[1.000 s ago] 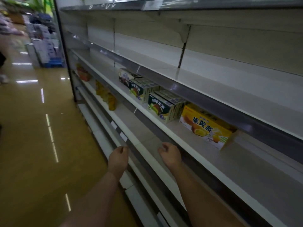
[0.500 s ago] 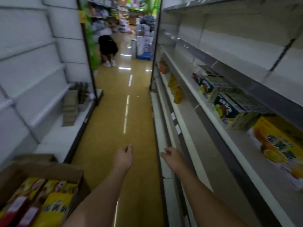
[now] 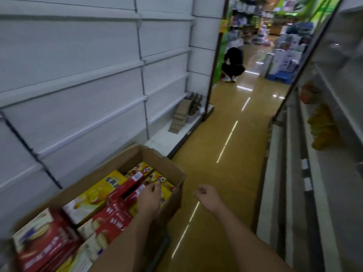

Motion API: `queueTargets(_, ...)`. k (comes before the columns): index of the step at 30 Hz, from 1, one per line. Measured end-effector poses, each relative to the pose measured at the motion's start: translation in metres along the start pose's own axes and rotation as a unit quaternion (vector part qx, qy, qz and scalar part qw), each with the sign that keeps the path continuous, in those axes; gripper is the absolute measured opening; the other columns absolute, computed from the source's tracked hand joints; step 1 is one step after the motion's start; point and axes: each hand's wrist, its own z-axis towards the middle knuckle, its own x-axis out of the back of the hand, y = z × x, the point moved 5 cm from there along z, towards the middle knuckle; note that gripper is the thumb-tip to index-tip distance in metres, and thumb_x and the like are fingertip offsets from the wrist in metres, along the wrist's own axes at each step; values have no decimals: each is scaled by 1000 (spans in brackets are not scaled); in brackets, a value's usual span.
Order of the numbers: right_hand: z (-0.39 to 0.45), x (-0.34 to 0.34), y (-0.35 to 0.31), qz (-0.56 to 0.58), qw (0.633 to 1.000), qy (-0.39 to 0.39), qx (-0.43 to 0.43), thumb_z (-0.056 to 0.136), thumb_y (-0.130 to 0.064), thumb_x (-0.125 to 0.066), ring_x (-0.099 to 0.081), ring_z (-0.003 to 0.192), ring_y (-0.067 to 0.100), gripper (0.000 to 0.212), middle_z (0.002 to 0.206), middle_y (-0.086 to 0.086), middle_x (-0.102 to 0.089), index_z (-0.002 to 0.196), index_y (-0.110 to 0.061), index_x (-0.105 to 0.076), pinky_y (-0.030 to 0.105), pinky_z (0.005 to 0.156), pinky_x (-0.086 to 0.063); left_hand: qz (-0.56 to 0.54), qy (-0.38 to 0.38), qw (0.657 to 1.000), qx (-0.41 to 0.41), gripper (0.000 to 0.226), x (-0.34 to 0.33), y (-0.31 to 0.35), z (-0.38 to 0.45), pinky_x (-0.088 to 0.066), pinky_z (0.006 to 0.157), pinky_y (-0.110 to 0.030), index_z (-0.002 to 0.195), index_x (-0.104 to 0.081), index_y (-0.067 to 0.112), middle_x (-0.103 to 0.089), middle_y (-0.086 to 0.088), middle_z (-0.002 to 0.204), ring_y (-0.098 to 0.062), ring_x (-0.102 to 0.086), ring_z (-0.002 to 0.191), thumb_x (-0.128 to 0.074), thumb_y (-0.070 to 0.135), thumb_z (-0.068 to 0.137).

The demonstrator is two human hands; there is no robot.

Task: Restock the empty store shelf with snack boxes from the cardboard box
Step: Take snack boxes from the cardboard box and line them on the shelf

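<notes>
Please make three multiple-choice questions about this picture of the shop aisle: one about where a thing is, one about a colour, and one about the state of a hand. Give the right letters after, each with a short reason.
1. Where is the left hand?
A. over the open cardboard box
B. on the right-side shelf
C. flat on the floor

2. What colour is the big snack box at the far wall of the cardboard box?
A. blue
B. yellow
C. black

3. What does the right hand hold?
A. a red box
B. a price tag
C. nothing

Answers:
1. A, the hand reaches above the boxes inside the carton.
2. B, its top face is yellow with a cake picture.
3. C, it hangs over the aisle floor with loosely curled fingers and nothing in it.
</notes>
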Motion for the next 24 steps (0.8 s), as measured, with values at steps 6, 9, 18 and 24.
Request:
queueTargets(6,15,-66,-41,0,998,-61,11,91,-18,-61,-53,120,24,47,130,10,-56,134,-3,-49,31,103,-40,-7,62,997,41,31,62,-52,18,-42,77,-35,101,-66,8,-65,-12,98,-31,-59,94,-41,26,101)
queueTargets(9,23,-94,-55,-18,997,-78,14,90,-19,-62,-54,118,24,49,131,12,-56,135,-5,-48,33,102,-43,-2,89,994,68,33,86,-76,34,-41,76,-32,115,-61,7,-65,-15,108,-30,-58,96,-41,29,100)
queueTargets(18,50,-132,-61,-84,994,-72,-7,92,-27,-59,-46,129,27,57,142,12,-46,141,-6,-40,38,106,-39,27,43,996,68,27,68,-93,65,-48,70,-31,119,-60,14,-65,-4,104,-21,-61,88,-46,22,97)
queueTargets(24,74,-134,-62,-117,989,-84,-20,91,-30,-60,-46,129,25,60,142,11,-47,143,-7,-38,34,103,-40,23,-10,999,39,33,31,-68,80,-44,85,-27,128,-56,10,-61,-7,124,-22,-58,111,-50,14,96)
